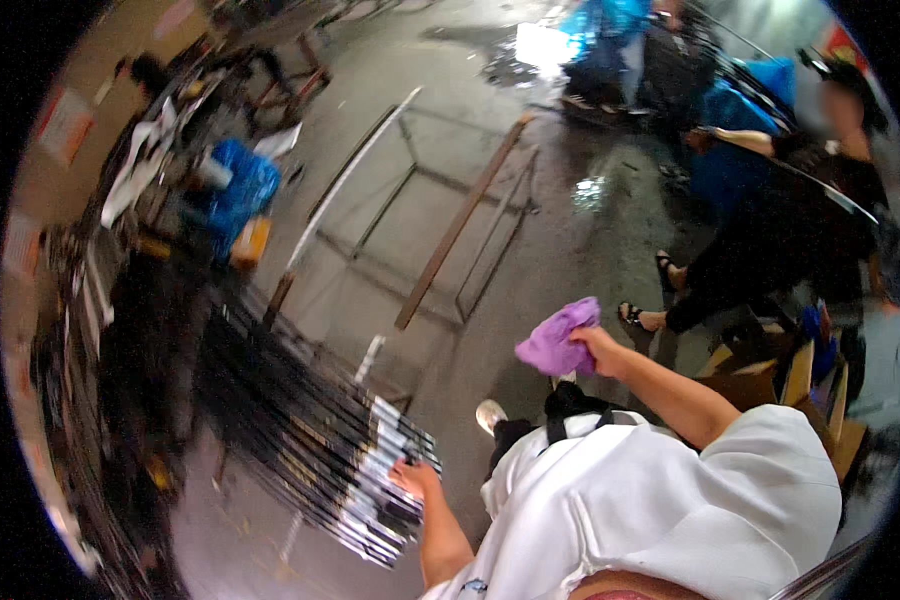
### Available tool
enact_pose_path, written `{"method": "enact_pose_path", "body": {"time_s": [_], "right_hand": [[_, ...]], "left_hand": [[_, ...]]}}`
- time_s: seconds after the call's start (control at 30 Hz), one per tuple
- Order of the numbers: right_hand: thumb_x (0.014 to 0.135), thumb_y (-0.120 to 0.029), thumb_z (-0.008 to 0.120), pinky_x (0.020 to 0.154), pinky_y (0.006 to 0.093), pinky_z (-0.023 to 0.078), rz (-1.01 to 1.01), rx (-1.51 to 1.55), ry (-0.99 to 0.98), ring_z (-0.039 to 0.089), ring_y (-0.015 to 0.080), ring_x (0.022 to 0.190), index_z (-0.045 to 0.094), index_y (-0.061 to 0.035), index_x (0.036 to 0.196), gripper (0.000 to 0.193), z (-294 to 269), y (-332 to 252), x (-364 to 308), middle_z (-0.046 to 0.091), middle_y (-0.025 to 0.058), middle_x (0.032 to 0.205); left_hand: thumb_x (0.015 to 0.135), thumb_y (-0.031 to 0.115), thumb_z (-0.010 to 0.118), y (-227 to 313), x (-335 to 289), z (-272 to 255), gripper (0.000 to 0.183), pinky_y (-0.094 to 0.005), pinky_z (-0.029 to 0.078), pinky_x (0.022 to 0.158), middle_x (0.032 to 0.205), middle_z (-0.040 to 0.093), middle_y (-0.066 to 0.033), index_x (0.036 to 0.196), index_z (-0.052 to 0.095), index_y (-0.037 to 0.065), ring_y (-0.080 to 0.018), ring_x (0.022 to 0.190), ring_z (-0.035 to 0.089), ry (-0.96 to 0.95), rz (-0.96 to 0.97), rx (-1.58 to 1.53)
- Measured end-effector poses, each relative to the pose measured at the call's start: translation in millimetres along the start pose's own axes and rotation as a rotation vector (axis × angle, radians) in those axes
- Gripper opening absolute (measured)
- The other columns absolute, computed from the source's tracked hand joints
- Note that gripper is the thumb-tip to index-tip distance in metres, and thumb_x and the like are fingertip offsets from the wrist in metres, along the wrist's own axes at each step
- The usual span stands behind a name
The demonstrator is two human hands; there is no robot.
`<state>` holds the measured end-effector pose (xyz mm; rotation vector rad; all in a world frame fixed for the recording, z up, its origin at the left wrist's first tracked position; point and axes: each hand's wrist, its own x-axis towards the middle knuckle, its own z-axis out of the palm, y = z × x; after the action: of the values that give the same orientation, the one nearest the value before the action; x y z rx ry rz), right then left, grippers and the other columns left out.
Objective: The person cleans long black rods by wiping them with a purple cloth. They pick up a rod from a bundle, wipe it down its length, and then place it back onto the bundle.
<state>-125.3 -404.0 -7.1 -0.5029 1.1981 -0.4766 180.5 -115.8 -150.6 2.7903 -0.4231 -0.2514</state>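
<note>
Your right hand (598,350) grips a crumpled purple cloth (552,342), right of the black bars (305,440). Your left hand (414,478) touches the bars' near ends; whether it closes on any, I cannot tell.

From here I can see the right hand (600,350) gripping a crumpled purple cloth (552,340), well apart from the left hand (414,477), whose fingers touch the pale ends of a row of long dark bars (295,425). Beyond both hands an open metal frame (461,225) stands on the grey floor (582,262). Right of the right hand are a cardboard box (748,385) and, farther out, a person in dark clothes and sandals (760,240). A blue plastic bag (245,185) lies far beyond the left hand.
</note>
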Motion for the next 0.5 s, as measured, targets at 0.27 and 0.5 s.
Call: {"method": "enact_pose_path", "body": {"time_s": [0.27, 0.5], "right_hand": [[0.072, -0.011, 0.053, 0.079, 0.0374, 0.048, -0.068, 0.276, -0.016, 0.059, 0.0238, 0.083, 0.052, -0.0045, 0.100, 0.029, -58.2, 13.6, 5.1, 0.058, 0.0103, 0.093], [0.070, -0.010, 0.053, 0.075, 0.0350, 0.048, -0.045, 0.473, 0.013, 0.059, 0.0223, 0.077, 0.055, -0.0058, 0.094, 0.024, -112.9, 37.8, 21.1, 0.060, 0.0084, 0.084]], "left_hand": [[0.063, 0.003, 0.057, 71.4, -18.8, 40.6, 0.017, -0.0395, 0.037, 0.084, 0.095, 0.048, -0.0138, 0.080, 0.056, 0.006, -0.0298, 0.094, 0.046, -0.165, 0.381, -0.118], [0.071, 0.008, 0.057, 177.7, -13.6, 41.3, 0.012, -0.0341, 0.044, 0.071, 0.080, 0.055, -0.0121, 0.082, 0.058, 0.004, -0.0255, 0.076, 0.054, -0.338, 0.688, -0.348]]}}
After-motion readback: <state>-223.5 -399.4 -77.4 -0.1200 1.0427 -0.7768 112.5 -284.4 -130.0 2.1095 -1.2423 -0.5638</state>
